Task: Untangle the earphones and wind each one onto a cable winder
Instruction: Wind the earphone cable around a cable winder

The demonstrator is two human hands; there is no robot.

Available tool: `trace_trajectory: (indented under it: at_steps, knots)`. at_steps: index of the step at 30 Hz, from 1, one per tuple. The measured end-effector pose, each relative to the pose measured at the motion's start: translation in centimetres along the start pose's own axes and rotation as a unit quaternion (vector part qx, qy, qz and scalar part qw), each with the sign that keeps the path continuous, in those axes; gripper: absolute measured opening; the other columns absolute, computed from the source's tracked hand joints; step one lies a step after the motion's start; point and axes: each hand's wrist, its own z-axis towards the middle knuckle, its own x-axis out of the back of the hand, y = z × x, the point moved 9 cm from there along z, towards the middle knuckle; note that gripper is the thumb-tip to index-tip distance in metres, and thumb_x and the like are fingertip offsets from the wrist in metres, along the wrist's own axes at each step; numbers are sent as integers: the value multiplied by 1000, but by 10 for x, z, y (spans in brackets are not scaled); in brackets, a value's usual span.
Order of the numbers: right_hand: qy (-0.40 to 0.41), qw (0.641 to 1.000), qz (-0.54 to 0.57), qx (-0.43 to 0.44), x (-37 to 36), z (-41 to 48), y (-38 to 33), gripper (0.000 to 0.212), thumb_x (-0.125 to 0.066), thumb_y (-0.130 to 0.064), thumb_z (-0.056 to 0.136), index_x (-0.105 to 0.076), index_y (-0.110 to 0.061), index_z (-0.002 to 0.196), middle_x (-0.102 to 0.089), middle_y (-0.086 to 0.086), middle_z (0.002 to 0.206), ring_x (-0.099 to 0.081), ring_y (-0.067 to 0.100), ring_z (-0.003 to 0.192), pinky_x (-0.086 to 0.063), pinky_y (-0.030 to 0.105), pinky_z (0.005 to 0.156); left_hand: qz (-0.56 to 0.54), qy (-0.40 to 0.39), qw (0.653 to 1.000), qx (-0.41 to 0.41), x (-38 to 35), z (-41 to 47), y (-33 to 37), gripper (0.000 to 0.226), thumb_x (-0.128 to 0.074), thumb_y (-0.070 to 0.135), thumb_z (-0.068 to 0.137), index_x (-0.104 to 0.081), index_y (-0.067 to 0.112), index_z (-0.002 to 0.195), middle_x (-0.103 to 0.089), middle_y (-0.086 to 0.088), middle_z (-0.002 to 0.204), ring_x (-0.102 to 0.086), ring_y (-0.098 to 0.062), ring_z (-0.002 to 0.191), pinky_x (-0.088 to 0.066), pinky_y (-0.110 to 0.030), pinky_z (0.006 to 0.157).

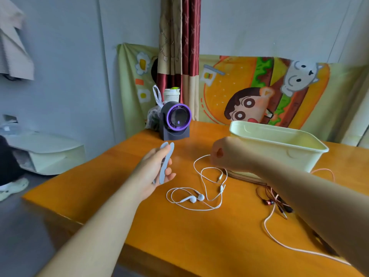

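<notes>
White earphones lie in loose loops on the orange table, earbuds side by side near the front. My left hand grips a pale grey-blue cable winder, held upright above the table to the left of the loops. My right hand is curled, back toward the camera, and one end of the white cable runs up into it; its fingertips are hidden. Red-brown earphones lie partly under my right forearm. A pink cable trails toward the table's front right.
A cream plastic tub stands just behind my right hand. At the back of the table are a dark fan with a purple ring, a plastic bag and a cup. The table's left edge drops to the floor.
</notes>
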Motion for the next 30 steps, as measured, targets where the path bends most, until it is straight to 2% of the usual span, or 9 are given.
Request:
trace_trajectory:
  at_steps: [3, 5, 9, 13, 16, 20, 24, 28, 30]
  knots:
    - [-208, 977, -13, 52, -42, -27, -13, 22, -60, -26, 91, -70, -15, 108, -72, 0, 101, -64, 7, 79, -50, 19, 74, 16, -10, 1000, 3, -6, -2, -4, 27, -55, 35, 96, -57, 11, 110, -51, -3, 77, -47, -8, 49, -52, -30, 64]
    - [-268, 959, -51, 74, -65, -46, -13, 28, -60, -29, 92, -67, -19, 117, -69, -2, 114, -63, 5, 92, -47, 15, 79, 25, -16, 1000, 3, -9, -3, -4, 28, -56, 35, 95, -58, 11, 110, -52, -3, 77, -48, -8, 49, -52, -30, 64]
    - [-196, 968, -137, 71, -78, -53, -5, 39, -58, -28, 93, -54, -23, 131, -57, -1, 128, -55, 15, 114, -48, 25, 91, 33, -16, 999, 5, -17, -3, -4, 23, -56, 31, 96, -58, 12, 108, -53, -3, 78, -49, -8, 51, -53, -30, 64]
    - [-190, 966, -160, 75, -80, -54, -3, 27, -50, -27, 97, -59, -18, 121, -60, 3, 117, -59, 19, 102, -52, 27, 85, 54, -28, 998, 13, -27, -4, -4, 32, -51, 10, 96, -53, 16, 127, -53, -9, 89, -50, -12, 65, -52, -30, 63]
    - [-190, 979, -30, 67, -64, -57, -1, 22, -47, -27, 98, -61, -15, 112, -65, 1, 106, -61, 12, 90, -49, 21, 76, 91, -45, 995, 1, -30, -4, 0, 41, -50, 7, 97, -48, 24, 134, -55, -11, 108, -52, -16, 77, -50, -31, 65]
    - [-15, 982, 183, 40, 19, -42, 9, 15, -51, -19, 96, -56, -20, 82, -54, -8, 65, -54, 9, 60, -43, 23, 57, 106, -68, 990, -68, -39, -4, 19, 50, -53, 9, 97, -40, 39, 134, -62, -7, 117, -62, -13, 83, -53, -27, 64]
    - [120, 960, 239, 81, 91, -40, 6, 14, -58, -25, 93, -60, -20, 80, -43, 1, 62, -36, 12, 57, -29, 27, 54, 108, -70, 983, -130, -58, 2, 40, 36, -56, 11, 96, -56, 38, 120, -68, -2, 113, -70, -10, 78, -51, -25, 61]
    - [153, 951, 247, 106, 120, -44, -1, 15, -61, -29, 90, -65, -20, 79, -47, 1, 61, -36, 12, 57, -29, 26, 53, 227, -79, 951, -195, -85, 0, 59, 20, -52, 21, 99, -69, 32, 101, -63, -2, 92, -59, -8, 69, -43, -20, 54]
    - [156, 949, 250, 110, 125, -45, -1, 16, -61, -30, 90, -66, -19, 80, -53, 0, 63, -40, 11, 58, -32, 25, 54, 216, -124, 952, -179, -102, -5, 61, 23, -53, 43, 95, -72, 31, 102, -57, -7, 91, -50, -11, 71, -41, -22, 56]
